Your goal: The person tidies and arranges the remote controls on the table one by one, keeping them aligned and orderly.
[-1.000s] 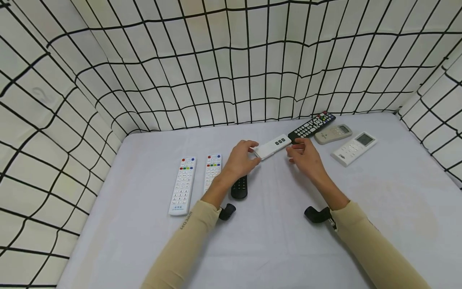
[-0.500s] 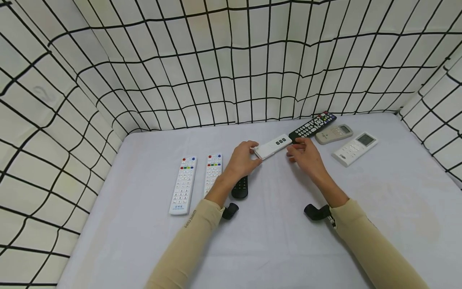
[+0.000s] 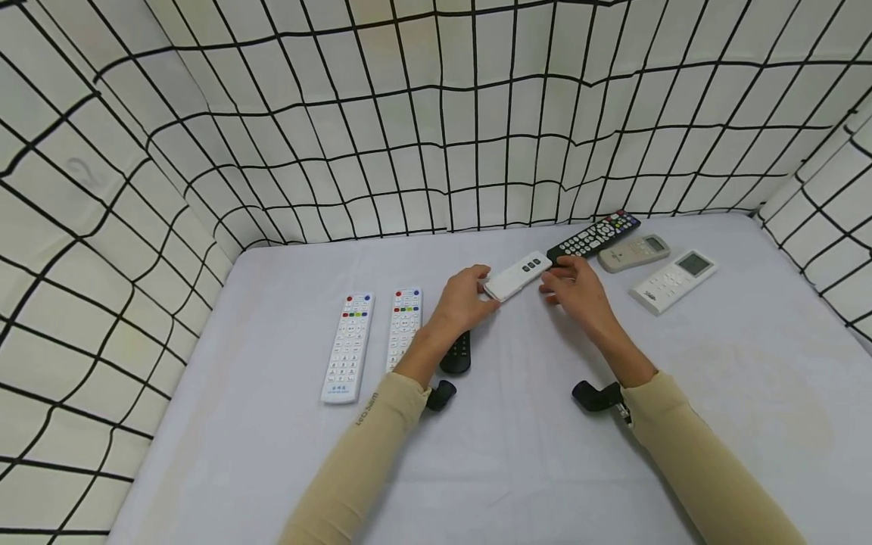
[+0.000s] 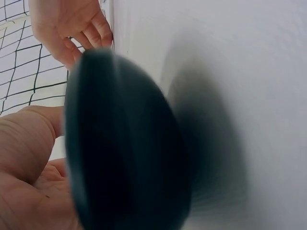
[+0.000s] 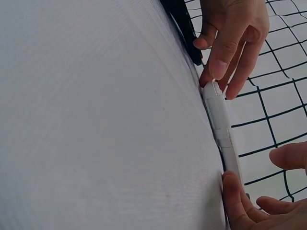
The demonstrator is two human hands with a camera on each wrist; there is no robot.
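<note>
The worktop (image 3: pixel 511 454) is covered by white cloth and crossed by two tan sleeves (image 3: pixel 354 462). The near black remote (image 3: pixel 456 357) is partly hidden by the left hand (image 3: pixel 458 303); beside it are laid two long remotes (image 3: pixel 347 348), one overlapped by the left wrist. The near end of the white remote (image 3: pixel 515 278), laid slantwise between the hands, is pinched by the left fingers. The right hand (image 3: pixel 579 297) is held at its other end, fingers loosely bent, nothing grasped; whether it is touched there cannot be told. Farther right are set the large-screen remote (image 3: pixel 673 281), the beige remote (image 3: pixel 633 253) and the far black remote (image 3: pixel 594 237), backed by black netting (image 3: pixel 524 185).
</note>
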